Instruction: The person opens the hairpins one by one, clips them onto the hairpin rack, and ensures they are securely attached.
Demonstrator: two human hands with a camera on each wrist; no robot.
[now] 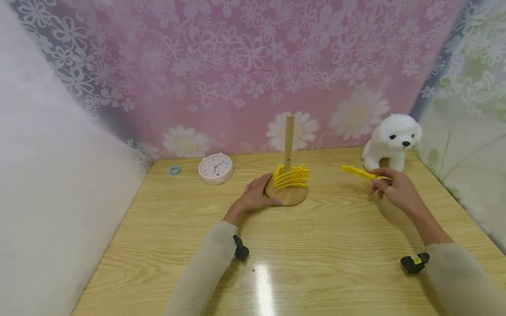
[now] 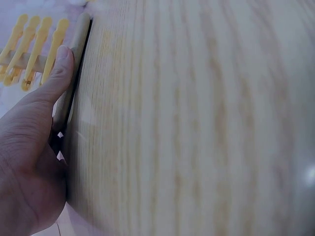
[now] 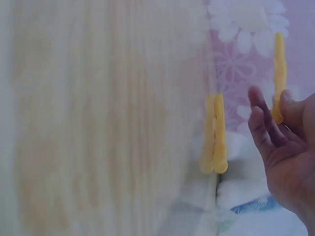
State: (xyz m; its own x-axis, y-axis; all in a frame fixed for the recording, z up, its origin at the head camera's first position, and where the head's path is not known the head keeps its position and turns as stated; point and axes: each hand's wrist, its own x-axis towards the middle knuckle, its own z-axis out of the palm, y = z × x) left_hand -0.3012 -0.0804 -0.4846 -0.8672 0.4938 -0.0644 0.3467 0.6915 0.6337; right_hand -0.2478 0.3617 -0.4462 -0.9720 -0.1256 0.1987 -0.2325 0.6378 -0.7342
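A wooden stand with a round base (image 1: 290,198) and an upright post (image 1: 290,138) is near the middle of the table. Several flat yellow pieces (image 1: 291,177) with knobbly edges are stacked around the post above the base. My left hand (image 1: 256,196) holds the base at its left side, the thumb (image 2: 61,69) along its rim. Off to the right, my right hand (image 1: 395,191) pinches one flat yellow piece (image 1: 356,172) between thumb and fingers, raised over the table. Another yellow piece (image 3: 221,135) lies low by the table surface in the right wrist view.
A white plush dog (image 1: 395,136) sits at the back right, close behind my right hand. Left of the stand are a pink alarm clock (image 1: 215,168) and a small blue ring (image 1: 175,170). A floral curtain (image 1: 237,79) hangs along the table's back edge.
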